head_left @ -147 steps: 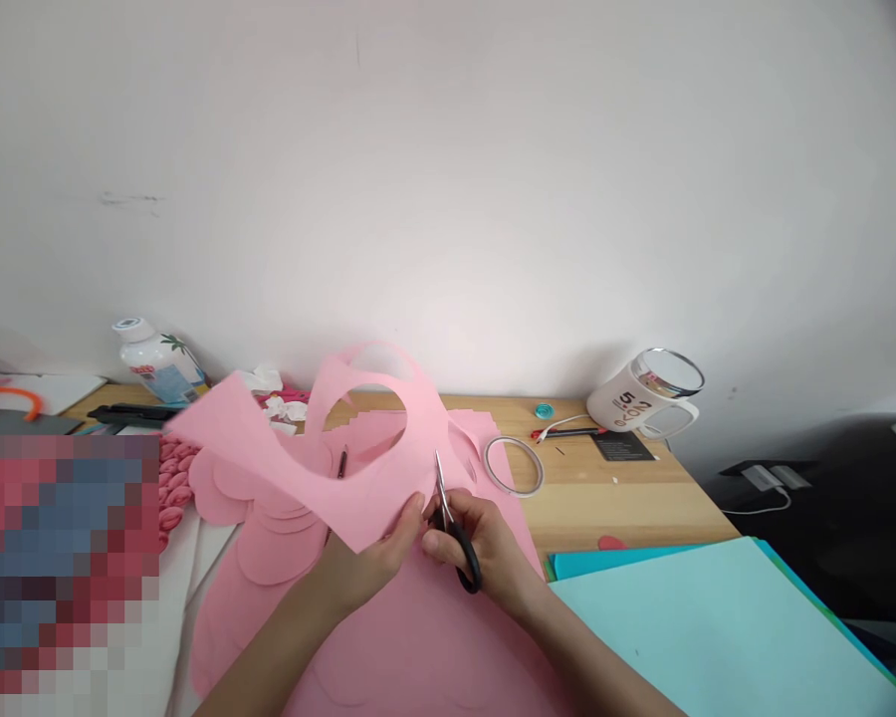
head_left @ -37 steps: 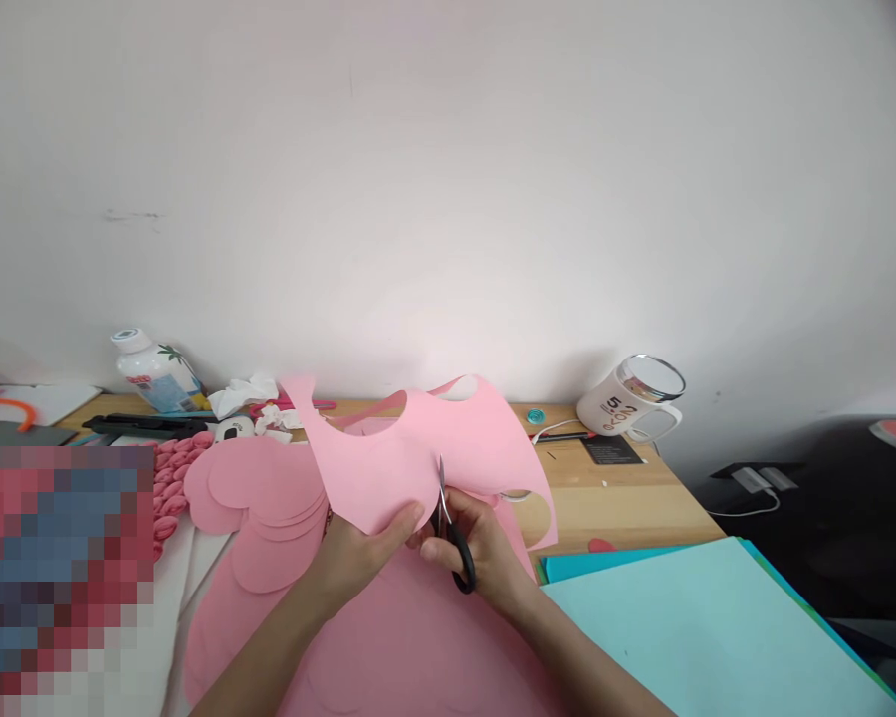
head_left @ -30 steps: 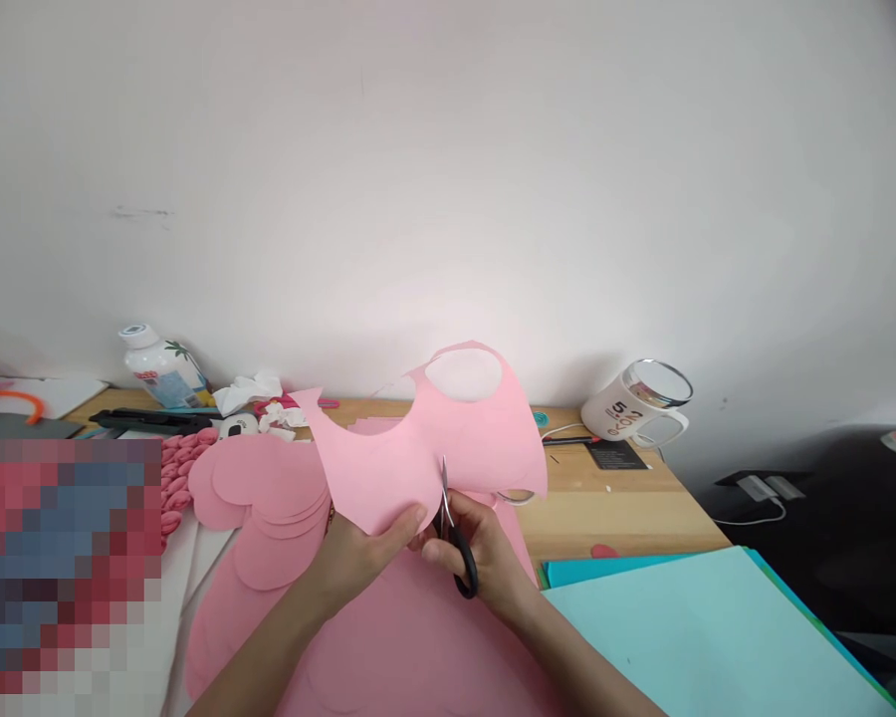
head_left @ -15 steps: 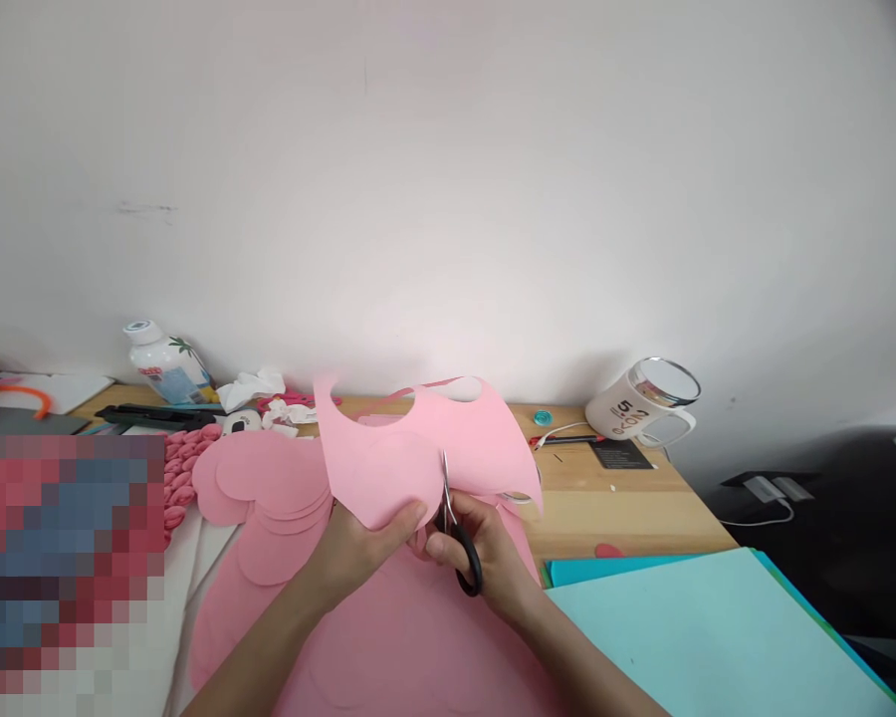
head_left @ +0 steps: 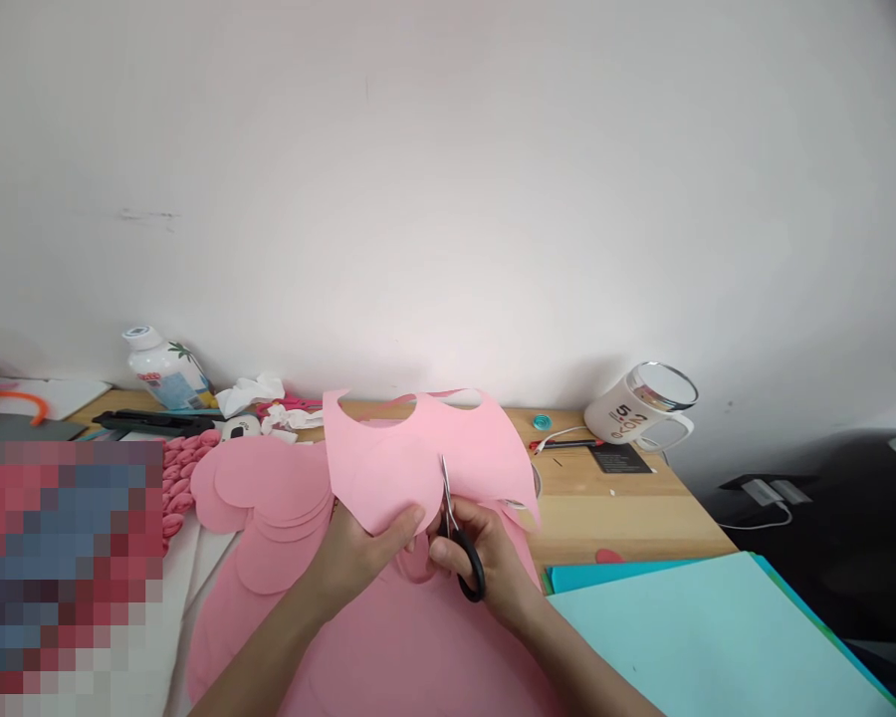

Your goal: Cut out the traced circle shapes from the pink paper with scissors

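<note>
My left hand [head_left: 365, 553] pinches the lower edge of a pink sheet [head_left: 388, 468] that has curved cut-outs along its top. In my right hand [head_left: 485, 548] are scissors with black handles [head_left: 469, 568], their fingers wrapped round the loops. The blades point up and lie against the sheet, right of my left thumb. Several cut pink rounded pieces [head_left: 273, 478] overlap to the left of my hands. Beneath both forearms spreads more pink paper [head_left: 418, 647].
A white mug [head_left: 631, 403] leans near the wall at right. Blue and light-teal sheets [head_left: 687, 627] lie at front right. At back left are a white bottle [head_left: 165, 368], a black tool [head_left: 156, 423] and crumpled tissue [head_left: 250, 393]. Pink braided material [head_left: 183, 488] lies at left.
The pink sheet's upper part has dropped slightly and its outline has shifted. Both hands keep their hold on the sheet and scissors, with the scissors nearly in place.
</note>
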`<action>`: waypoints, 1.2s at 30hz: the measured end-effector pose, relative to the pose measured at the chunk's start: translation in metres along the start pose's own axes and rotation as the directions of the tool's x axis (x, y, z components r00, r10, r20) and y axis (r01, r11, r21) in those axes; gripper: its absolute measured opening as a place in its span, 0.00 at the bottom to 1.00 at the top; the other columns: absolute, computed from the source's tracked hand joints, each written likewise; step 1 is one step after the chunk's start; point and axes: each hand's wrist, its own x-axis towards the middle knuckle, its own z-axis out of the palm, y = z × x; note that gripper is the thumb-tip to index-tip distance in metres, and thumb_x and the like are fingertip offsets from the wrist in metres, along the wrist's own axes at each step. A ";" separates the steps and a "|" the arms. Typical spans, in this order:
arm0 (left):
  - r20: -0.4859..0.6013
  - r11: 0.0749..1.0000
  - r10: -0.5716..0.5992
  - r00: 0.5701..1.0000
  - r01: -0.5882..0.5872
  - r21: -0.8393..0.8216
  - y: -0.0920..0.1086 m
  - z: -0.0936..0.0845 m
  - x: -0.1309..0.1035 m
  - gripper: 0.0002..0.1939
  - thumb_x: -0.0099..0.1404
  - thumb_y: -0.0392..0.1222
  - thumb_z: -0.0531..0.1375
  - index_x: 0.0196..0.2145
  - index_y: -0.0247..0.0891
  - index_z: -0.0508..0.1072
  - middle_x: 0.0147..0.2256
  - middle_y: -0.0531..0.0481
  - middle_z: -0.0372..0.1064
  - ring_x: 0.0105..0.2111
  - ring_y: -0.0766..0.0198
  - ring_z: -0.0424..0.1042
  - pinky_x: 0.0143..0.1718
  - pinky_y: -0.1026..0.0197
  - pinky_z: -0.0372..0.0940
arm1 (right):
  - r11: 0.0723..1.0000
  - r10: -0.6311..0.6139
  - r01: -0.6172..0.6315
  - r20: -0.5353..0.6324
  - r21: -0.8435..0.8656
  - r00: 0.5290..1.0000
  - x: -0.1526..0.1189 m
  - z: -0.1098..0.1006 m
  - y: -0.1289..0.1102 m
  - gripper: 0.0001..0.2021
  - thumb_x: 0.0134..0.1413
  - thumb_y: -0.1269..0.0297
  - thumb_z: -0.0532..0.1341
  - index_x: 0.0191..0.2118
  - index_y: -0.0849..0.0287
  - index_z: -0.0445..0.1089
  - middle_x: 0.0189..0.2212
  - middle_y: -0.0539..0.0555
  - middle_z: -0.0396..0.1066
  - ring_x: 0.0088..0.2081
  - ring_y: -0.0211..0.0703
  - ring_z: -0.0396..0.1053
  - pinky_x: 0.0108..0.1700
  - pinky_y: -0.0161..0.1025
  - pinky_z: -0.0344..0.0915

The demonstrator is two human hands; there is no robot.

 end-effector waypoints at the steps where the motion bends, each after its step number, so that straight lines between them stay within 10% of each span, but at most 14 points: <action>1: -0.017 1.000 0.002 1.000 -0.002 -0.017 0.000 0.001 0.000 0.09 0.55 0.45 0.58 0.21 0.40 0.65 0.18 0.54 0.64 0.22 0.62 0.67 0.26 0.61 0.64 | 1.000 0.000 0.000 0.001 0.005 1.000 0.000 0.000 0.000 0.14 0.42 0.54 0.63 0.22 0.56 0.60 0.16 0.45 0.57 0.19 0.35 0.53 0.21 0.32 0.54; 36: -0.024 0.999 -0.033 0.999 0.032 -0.005 0.007 0.002 0.000 0.06 0.55 0.42 0.58 0.29 0.37 0.70 0.26 0.51 0.72 0.29 0.60 0.72 0.31 0.60 0.68 | 0.998 -0.067 0.068 0.048 -0.020 0.997 0.000 -0.002 0.003 0.16 0.44 0.52 0.66 0.28 0.61 0.68 0.19 0.45 0.56 0.22 0.33 0.49 0.24 0.33 0.46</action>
